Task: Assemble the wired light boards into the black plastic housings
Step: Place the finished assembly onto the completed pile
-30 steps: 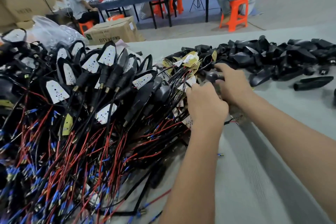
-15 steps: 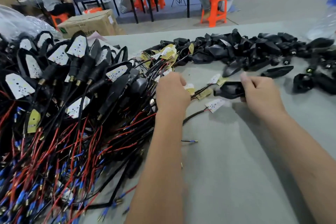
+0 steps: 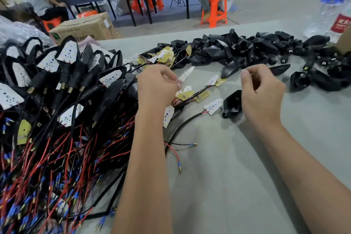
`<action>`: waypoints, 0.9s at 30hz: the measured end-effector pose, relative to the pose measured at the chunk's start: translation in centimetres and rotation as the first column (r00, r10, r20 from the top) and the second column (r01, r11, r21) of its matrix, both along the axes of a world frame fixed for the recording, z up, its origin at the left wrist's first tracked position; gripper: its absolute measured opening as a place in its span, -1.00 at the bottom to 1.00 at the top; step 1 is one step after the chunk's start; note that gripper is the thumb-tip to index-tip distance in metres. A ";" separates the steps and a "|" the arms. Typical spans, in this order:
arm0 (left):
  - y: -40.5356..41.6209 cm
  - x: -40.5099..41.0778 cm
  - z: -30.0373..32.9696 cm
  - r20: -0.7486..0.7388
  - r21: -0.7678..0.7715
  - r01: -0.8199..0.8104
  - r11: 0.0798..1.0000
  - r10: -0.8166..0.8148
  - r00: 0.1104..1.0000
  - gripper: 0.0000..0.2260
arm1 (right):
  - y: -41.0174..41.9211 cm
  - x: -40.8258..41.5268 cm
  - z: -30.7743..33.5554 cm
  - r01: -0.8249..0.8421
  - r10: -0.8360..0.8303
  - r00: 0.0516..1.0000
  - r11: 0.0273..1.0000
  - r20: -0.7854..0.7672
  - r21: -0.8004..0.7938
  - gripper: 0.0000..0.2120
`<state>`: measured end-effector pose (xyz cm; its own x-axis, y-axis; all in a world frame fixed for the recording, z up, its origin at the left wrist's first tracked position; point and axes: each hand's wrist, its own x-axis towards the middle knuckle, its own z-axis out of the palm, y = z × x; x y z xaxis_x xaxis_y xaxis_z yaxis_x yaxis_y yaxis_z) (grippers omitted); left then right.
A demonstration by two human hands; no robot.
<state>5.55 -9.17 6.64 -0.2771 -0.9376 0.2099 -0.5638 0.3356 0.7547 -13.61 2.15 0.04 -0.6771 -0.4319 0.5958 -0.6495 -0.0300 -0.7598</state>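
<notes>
My left hand [image 3: 157, 85] grips a small bunch of wired light boards [image 3: 191, 96] at the edge of the big tangle, its fingers curled round their wires. One white light board [image 3: 213, 106] on a black cable lies on the grey table [image 3: 247, 157]. A black plastic housing [image 3: 232, 104] lies right of it, just left of my right hand [image 3: 263, 91]. That hand hovers above the table with its fingers curled and its thumb near the index finger. Nothing shows in it.
A large heap of assembled lights with red and blue-tipped wires [image 3: 57, 119] fills the left side. A pile of black housings [image 3: 247, 49] stretches across the far edge. A water bottle [image 3: 334, 5] stands at the far right. People sit at a table beyond.
My right hand has let go of the black housing, which now lies on the table. My left hand has drawn a bunch of wired boards out to the right of the tangle.
</notes>
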 end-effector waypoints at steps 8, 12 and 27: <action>3.9 -5.3 2.2 -0.409 -0.172 0.223 0.960 -0.276 0.870 -0.86 | -0.5 3.6 1.3 -0.673 0.657 0.737 0.733 0.157 0.094 -0.93; 5.7 -7.5 1.5 -0.545 -0.145 0.293 0.945 -0.324 0.774 -0.86 | -0.4 3.8 1.5 -0.730 0.695 0.633 0.682 0.341 -0.037 -0.73; 3.7 -7.2 -3.8 0.094 0.258 0.313 0.914 -0.346 0.933 -0.67 | 1.3 -3.8 1.9 -0.149 0.374 0.634 0.918 0.677 -0.368 -0.74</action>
